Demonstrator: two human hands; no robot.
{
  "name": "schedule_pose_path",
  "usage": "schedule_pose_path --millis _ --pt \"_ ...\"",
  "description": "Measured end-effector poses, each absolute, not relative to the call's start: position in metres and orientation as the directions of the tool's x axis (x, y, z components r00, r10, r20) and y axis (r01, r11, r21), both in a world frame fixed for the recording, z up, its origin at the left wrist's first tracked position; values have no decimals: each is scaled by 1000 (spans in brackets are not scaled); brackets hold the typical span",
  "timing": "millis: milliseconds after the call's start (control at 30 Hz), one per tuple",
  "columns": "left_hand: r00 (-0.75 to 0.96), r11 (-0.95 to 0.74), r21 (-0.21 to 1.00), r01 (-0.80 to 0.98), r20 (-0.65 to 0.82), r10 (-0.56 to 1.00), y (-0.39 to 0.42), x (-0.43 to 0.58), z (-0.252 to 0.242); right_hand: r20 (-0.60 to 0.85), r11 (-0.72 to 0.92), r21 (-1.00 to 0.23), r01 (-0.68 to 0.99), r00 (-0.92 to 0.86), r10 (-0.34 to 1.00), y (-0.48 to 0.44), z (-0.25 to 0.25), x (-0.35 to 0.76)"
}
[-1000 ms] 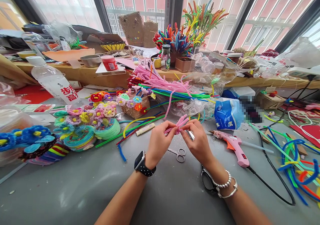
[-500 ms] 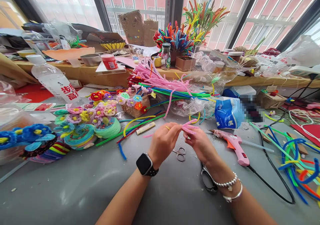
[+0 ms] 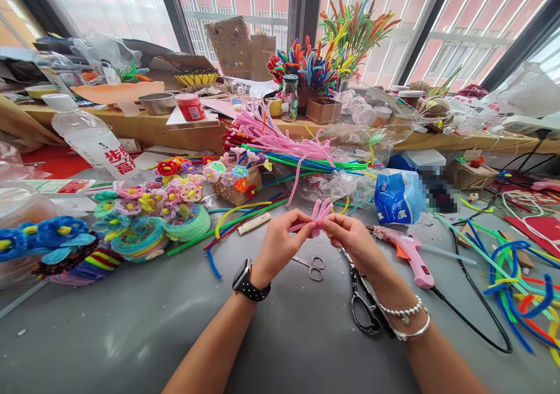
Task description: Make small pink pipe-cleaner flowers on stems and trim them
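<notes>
Between both hands is a looped pink pipe cleaner (image 3: 321, 208), its loops standing up above the fingertips. My left hand (image 3: 284, 236) pinches it from the left, thumb against fingers. From the other side my right hand (image 3: 355, 243) also pinches it, fingertips close to the left thumb. Small silver scissors (image 3: 315, 268) lie on the grey table (image 3: 280, 335) below the hands. Black-handled scissors (image 3: 364, 312) rest partly under my right wrist. A pink glue gun (image 3: 409, 253) lies to the right of my right hand.
Behind the hands spreads a bundle of pink pipe cleaners (image 3: 284, 137). Pipe-cleaner flower baskets (image 3: 188, 222) stand at left, near a plastic bottle (image 3: 90, 140). A blue packet (image 3: 398, 197) sits back right. Loose coloured pipe cleaners (image 3: 516, 283) and the glue gun's black cord (image 3: 475, 330) cover the right side.
The pink pipe cleaner has turned so its loops point upward. My hands have rotated, the left wrist rolling and the right moving slightly right, showing more of the black-handled scissors.
</notes>
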State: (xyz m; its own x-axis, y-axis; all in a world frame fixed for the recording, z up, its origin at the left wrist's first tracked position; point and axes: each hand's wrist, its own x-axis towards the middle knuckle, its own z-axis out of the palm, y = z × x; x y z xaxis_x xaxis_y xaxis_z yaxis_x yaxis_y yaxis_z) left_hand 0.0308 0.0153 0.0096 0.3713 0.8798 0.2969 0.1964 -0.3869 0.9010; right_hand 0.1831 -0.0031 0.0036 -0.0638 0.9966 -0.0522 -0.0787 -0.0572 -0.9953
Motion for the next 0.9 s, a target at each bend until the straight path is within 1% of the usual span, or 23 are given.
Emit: schedule_pose_path --millis 67,167,267,400,533,633,800,900 --pt "375 -368 915 164 287 881 15 31 11 -81 -95 -987 -127 -110 991 -3 5 184" --pt "334 -329 938 112 276 901 15 32 13 -136 -174 -954 -244 -166 977 -5 6 181" --pt "316 -241 970 27 220 923 16 31 13 -183 -229 -900 -372 -155 971 -8 5 174" --pt "320 -134 986 -100 160 934 17 31 11 -204 -224 -801 -555 -98 974 -11 3 160" --pt "296 -114 984 -137 150 943 17 31 11 -266 -300 -677 -672 -157 951 -15 5 153" --pt "333 -93 988 -121 128 934 17 30 14 -260 -338 -642 -688 -220 940 -15 7 157" --pt "406 -82 990 -115 122 906 18 26 18 -193 -377 -717 -586 -353 915 -11 7 170" --pt "395 -79 990 -115 119 911 16 27 19 -202 -385 -737 -556 -362 910 -10 4 172"
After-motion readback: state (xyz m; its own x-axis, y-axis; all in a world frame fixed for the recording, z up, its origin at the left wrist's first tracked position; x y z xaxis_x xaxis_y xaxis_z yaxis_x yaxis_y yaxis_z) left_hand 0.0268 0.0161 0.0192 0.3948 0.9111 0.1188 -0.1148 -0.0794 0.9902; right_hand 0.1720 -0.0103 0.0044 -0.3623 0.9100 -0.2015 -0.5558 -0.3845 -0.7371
